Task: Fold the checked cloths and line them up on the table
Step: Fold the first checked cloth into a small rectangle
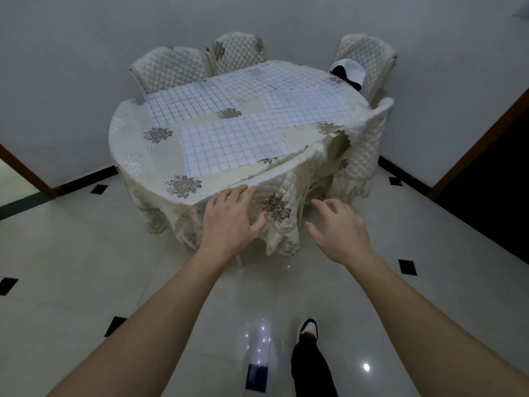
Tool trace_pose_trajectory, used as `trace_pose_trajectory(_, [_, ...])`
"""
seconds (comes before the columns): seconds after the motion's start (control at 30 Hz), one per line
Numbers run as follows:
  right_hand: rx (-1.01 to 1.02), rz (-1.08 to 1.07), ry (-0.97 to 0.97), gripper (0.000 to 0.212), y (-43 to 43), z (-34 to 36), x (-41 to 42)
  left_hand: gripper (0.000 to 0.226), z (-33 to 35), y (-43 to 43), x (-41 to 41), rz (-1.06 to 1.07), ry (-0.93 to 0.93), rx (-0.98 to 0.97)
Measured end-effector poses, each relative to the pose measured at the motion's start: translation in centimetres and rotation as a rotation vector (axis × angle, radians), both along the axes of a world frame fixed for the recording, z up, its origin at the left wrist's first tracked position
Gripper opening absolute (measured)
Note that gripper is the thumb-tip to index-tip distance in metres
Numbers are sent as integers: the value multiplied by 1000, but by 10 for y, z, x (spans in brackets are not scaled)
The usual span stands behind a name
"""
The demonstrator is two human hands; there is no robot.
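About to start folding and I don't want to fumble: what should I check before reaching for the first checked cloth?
1. Hands free: ok. Left hand and right hand are open and hold nothing.
2. First target: ok. Nearest checked cloth lies flat near the table's front edge.
3. Folding progress: not ok. Left cloth, far cloth and right cloth also lie unfolded.
4. Approach: not ok. Quilted chair stands between the hands and the table.
5. Cap at far right: cannot tell whether it rests on the table.
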State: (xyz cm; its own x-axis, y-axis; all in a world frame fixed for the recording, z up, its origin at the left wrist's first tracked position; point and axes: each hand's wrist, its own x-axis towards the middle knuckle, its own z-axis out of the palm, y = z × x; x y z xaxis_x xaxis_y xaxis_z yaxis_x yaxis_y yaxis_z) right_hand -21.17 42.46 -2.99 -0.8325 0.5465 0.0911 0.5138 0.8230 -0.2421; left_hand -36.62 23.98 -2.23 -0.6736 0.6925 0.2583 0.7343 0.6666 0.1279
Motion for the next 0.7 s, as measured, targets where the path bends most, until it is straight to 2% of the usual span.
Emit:
trace_pose_trajectory(0.4, [-55,171,89,53,178,8,-150,56,-1,159,-114,162,18,-30])
trace_pose_trajectory(0.7, [-108,304,25,55,228,-8,-241,57,-9,178,-175,310,-27,-77])
